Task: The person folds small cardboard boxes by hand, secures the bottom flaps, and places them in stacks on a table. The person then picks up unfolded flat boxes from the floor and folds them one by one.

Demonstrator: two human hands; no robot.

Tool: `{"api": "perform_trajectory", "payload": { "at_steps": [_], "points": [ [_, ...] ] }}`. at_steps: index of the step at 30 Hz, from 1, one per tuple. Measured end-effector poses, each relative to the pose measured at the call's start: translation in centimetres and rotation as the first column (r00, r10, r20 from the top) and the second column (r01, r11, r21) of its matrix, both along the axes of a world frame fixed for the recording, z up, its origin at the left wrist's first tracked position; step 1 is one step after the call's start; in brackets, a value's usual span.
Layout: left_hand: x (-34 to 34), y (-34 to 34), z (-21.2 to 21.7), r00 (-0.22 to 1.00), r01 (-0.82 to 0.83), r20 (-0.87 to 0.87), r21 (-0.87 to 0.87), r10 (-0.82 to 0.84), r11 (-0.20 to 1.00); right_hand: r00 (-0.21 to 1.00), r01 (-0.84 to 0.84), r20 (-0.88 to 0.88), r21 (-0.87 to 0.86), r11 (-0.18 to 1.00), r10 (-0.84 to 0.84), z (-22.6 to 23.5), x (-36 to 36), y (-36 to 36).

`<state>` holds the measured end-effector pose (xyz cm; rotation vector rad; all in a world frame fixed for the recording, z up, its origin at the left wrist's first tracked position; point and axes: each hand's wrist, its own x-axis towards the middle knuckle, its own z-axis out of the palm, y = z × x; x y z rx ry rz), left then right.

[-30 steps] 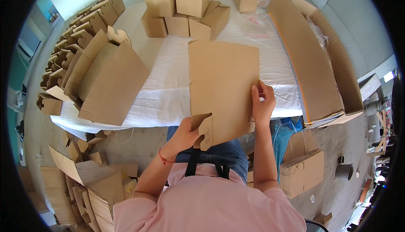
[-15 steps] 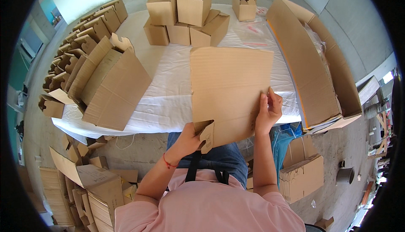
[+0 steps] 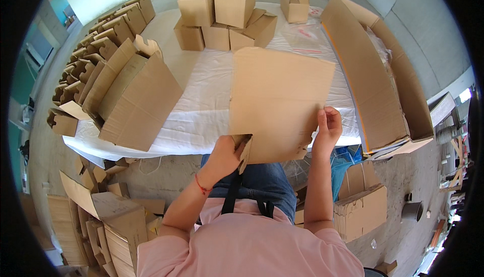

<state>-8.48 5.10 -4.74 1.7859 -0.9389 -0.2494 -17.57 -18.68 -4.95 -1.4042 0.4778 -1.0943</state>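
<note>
A flat piece of cardboard point(image 3: 282, 95) is held up in front of me, over the near edge of the table. My left hand point(image 3: 226, 155) grips its lower left corner, where a small flap is folded up; the fingertips are partly hidden behind the flap. On the right edge my right hand point(image 3: 327, 128) pinches the cardboard between thumb and fingers. The right-hand lower edge has notched cut-outs.
The table wears a white cloth point(image 3: 201, 110). A large open carton point(image 3: 141, 100) and rows of small boxes point(image 3: 121, 32) stand left. Stacked boxes point(image 3: 234, 7) are at the back, and a long carton point(image 3: 360, 80) lies right. More cardboard point(image 3: 116, 211) sits on the floor.
The cardboard has turned a little, its right side tilting outward, and its lower flap has folded further. My left hand has risen slightly; my right hand has shifted a bit rightward.
</note>
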Motion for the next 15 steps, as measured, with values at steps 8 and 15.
{"api": "perform_trajectory", "payload": {
  "at_steps": [8, 15],
  "points": [
    [1.0, 0.6, 1.2, 0.988, 0.004, -0.154, -0.040, -0.010, 0.999, 0.954, -0.277, -0.071, 0.162, 0.947, 0.291, 0.4, -0.8, -2.4],
    [1.7, 0.8, 0.7, 0.995, 0.011, -0.103, -0.039, -0.015, 0.999, 0.907, -0.363, -0.122, 0.257, 0.896, 0.403, -0.1, -1.6, -2.7]
  ]
}}
